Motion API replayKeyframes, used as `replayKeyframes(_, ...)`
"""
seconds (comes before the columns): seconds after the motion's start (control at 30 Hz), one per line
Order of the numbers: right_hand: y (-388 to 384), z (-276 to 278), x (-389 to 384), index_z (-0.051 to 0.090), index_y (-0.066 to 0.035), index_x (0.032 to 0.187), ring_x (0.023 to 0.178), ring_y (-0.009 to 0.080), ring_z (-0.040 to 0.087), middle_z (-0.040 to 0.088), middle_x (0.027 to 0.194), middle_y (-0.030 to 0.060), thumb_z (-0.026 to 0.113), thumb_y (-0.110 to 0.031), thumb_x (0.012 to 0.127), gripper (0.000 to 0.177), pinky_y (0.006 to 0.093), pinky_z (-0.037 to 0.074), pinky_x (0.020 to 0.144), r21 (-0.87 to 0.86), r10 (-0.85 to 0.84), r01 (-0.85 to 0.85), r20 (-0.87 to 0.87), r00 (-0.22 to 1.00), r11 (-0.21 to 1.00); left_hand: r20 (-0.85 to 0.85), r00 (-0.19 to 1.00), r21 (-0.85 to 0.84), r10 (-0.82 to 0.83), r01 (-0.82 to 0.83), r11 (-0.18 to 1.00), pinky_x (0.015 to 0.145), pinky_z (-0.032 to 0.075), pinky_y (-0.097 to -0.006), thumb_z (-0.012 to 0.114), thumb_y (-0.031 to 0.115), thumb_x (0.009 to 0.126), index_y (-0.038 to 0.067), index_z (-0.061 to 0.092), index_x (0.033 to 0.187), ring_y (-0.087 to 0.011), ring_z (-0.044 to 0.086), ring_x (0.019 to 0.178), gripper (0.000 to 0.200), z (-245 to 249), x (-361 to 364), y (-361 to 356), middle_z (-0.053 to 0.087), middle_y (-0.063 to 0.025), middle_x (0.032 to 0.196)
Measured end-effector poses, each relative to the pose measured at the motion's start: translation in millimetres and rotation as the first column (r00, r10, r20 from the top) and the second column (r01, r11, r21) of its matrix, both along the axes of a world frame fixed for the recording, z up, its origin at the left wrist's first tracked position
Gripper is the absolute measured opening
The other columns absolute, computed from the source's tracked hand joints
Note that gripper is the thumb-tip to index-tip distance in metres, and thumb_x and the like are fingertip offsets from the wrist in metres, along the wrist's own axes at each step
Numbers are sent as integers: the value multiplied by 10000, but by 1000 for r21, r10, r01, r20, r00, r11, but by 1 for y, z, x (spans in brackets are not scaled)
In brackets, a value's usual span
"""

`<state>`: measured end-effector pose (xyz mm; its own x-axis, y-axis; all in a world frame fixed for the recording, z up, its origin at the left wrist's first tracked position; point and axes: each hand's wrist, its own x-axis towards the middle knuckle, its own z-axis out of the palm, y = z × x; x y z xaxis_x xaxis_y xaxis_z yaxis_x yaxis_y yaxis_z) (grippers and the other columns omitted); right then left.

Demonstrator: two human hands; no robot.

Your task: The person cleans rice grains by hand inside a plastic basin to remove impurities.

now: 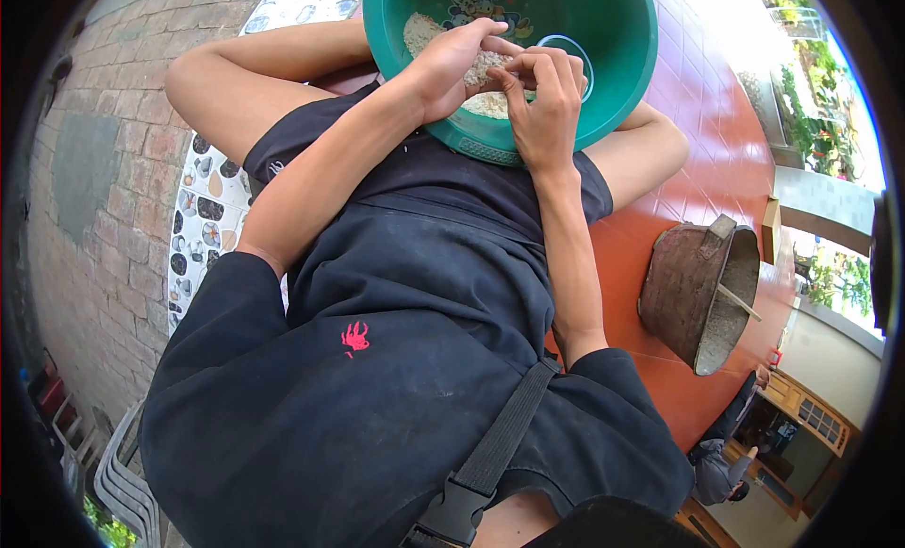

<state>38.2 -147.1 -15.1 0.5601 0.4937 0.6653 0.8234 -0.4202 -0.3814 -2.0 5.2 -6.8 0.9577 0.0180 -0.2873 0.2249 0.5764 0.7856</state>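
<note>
**Basin on the lap, grain near the rim**

The basin rests on the person's lap between the raised knees, and neither hand holds it. The grain lies heaped in it, partly under the hands. The left hand lies curled over the heap; I cannot tell whether it grips any. The right hand has its fingertips pinched shut beside the left thumb; what they pinch is too small to see.

As I judge it, the main risk is a tip: a shifted knee or a push from either wrist could slide the basin off the lap and spill grain onto the tiles. Quick flicks could also send grains over the near rim.

A rusty bucket with a stick in it lies on its side to the right, well apart. Stacked chairs stand at the lower left, and another person is at the lower right. Nothing blocks the hands.
</note>
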Motion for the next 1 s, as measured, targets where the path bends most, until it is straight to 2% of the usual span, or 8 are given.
replayKeyframes(0.37, 1, 5, 1, 692, -86, 901, 854, 242, 585, 637, 879, 43, 791, -143, 878, 117, 377, 440, 767, 108, -46, 33, 115, 992, 994, -3, 998, -45, 60, -60, 997, 982, 557, -383, 439, 343, 1104, -5, 702, 1172, -163, 649, 1041, 441, 5, 0, -3, 682, -89, 1078)
replayKeyframes(0.43, 1, 6, 0, 704, -67, 938, 837, 257, 593, 637, 877, 56, 775, -132, 900, 104, 388, 457, 760, 147, -39, 24, 98, 994, 989, -2, 993, -63, 120, -120, 991, 1001, 584, -403, 413, 286, 1092, -93, 647, 1142, -231, 667, 1059, 448, 8, 0, -5, 682, -184, 1131)
replayKeyframes(0.57, -2, 3, 2, 718, -47, 996, 831, 268, 598, 636, 868, 63, 759, -120, 919, 113, 402, 468, 765, 171, -59, 52, 35, 998, 984, 18, 998, -40, 55, -54, 998, 1021, 569, -383, 398, 317, 1109, -52, 681, 1197, -219, 676, 1113, 474, 9, -1, 0, 706, -149, 1148)
replayKeyframes(0.67, -7, 3, 6, 727, -36, 1055, 875, 271, 600, 634, 898, 65, 733, -118, 943, 139, 403, 469, 780, 211, -236, 234, -14, 972, 949, 38, 998, -54, -42, 44, 998, 1036, 570, -382, 356, 309, 1113, -102, 659, 1207, -260, 698, 1120, 519, 7, 1, 3, 701, -200, 1186)
replayKeyframes(0.73, -8, 4, 15, 727, -34, 1078, 912, 270, 590, 629, 933, 69, 715, -130, 960, 153, 391, 468, 785, 264, -503, 443, 244, 829, 857, 24, 999, -32, -23, 24, 999, 1054, 567, -382, 329, 306, 1114, -147, 635, 1215, -294, 717, 1099, 556, 10, 1, 1, 696, -233, 1184)
replayKeyframes(0.8, -8, 3, 11, 736, -42, 1057, 947, 267, 572, 622, 990, 68, 705, -149, 970, 141, 401, 461, 823, 238, -485, 434, 232, 843, 869, 38, 999, -33, -28, 29, 999, 1035, 565, -376, 343, 310, 1113, -118, 650, 1204, -271, 707, 1102, 535, 9, 0, 1, 696, -209, 1178)
replayKeyframes(0.9, -3, 6, 0, 759, -87, 999, 969, 262, 557, 614, 1044, 55, 747, -202, 931, 134, 426, 439, 869, 41, -97, 96, 4, 995, 994, 23, 999, -20, 39, -39, 999, 988, 546, -369, 390, 319, 1098, -70, 680, 1166, -232, 686, 1059, 490, 12, -4, -3, 706, -173, 1122)
replayKeyframes(1.0, 3, 8, -8, 755, -99, 988, 972, 261, 564, 619, 1038, 53, 793, -246, 878, 187, 411, 440, 847, -104, -62, 70, 72, 995, 992, 2, 995, -7, 96, -96, 995, 954, 496, -361, 443, 347, 1074, -23, 706, 1127, -197, 659, 1000, 457, 7, -3, -4, 711, -135, 1071)
